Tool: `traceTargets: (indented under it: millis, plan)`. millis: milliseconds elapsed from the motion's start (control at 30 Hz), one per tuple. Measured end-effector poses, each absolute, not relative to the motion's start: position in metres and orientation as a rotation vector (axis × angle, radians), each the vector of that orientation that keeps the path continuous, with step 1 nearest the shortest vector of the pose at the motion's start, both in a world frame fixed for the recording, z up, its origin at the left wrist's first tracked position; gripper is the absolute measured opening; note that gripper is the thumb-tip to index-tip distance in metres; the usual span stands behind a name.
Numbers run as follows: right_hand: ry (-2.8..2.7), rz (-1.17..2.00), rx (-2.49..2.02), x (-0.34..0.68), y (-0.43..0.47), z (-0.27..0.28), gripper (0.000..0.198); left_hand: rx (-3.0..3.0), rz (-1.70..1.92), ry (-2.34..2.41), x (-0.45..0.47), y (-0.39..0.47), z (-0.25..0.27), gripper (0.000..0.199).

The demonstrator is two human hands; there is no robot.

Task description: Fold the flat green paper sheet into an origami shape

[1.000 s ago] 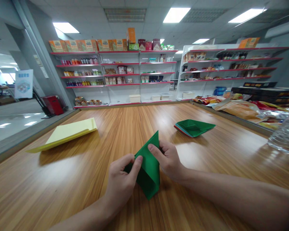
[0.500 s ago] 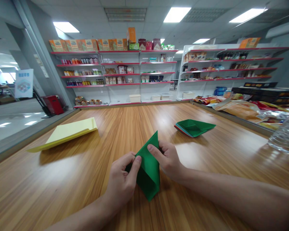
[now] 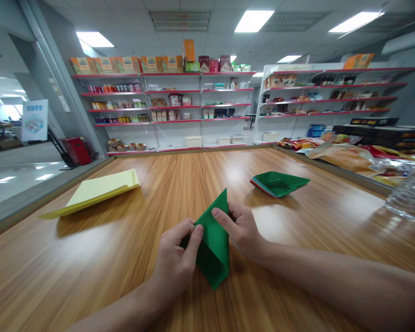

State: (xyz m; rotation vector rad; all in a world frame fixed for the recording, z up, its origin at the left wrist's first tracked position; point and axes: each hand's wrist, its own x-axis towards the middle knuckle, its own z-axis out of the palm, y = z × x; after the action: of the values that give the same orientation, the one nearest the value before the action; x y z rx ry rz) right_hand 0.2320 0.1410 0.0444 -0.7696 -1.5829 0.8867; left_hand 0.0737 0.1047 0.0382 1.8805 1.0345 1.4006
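A folded sheet of green paper [image 3: 212, 240] is held up between my two hands, just above the wooden table [image 3: 124, 276]. My left hand [image 3: 180, 251] pinches its left edge, thumb in front and fingers behind. On the upper right edge, my right hand [image 3: 244, 228] grips it the same way, with the thumb flat on the front face. The paper's top corner points up, and a folded flap hangs at the bottom. Fingers behind the sheet are partly hidden. Beyond my right hand lies a small stack of folded paper [image 3: 280, 183], green on top with red and blue edges below.
On the table's left lies a pad of yellow paper [image 3: 102, 189] with a curled edge. A clear plastic bottle [image 3: 410, 193] is at the right edge. Snack packets [image 3: 349, 159] and dark boxes [image 3: 383, 133] are beyond the table's right side. Stocked shelves [image 3: 173, 106] line the back.
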Motion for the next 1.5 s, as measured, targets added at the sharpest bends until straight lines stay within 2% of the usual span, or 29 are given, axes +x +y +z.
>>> traceTargets:
  millis: [433, 767, 967, 1167, 1500]
  plan:
    - [-1.577, 0.874, -0.782, 0.231, 0.141, 0.045, 0.033, 1.818, 1.397, 1.143, 0.073, 0.103, 0.041, 0.034]
    - [-1.598, 0.771, -0.831, 0.232, 0.142, 0.042, 0.032, 1.128, 1.431, 1.212, 0.09, 0.094, 0.044, 0.032]
    - [-1.549, 0.835, -0.764, 0.227, 0.139, 0.041, 0.032, 0.718, 1.428, 1.057, 0.098, 0.091, 0.046, 0.035]
    - [-1.477, 0.946, -0.756, 0.227, 0.144, 0.04, 0.036, 1.033, 1.479, 1.125, 0.087, 0.103, 0.052, 0.027]
    - [-1.454, 1.142, -0.713, 0.23, 0.15, 0.039, 0.039, 1.316, 1.452, 1.256, 0.073, 0.112, 0.045, 0.031]
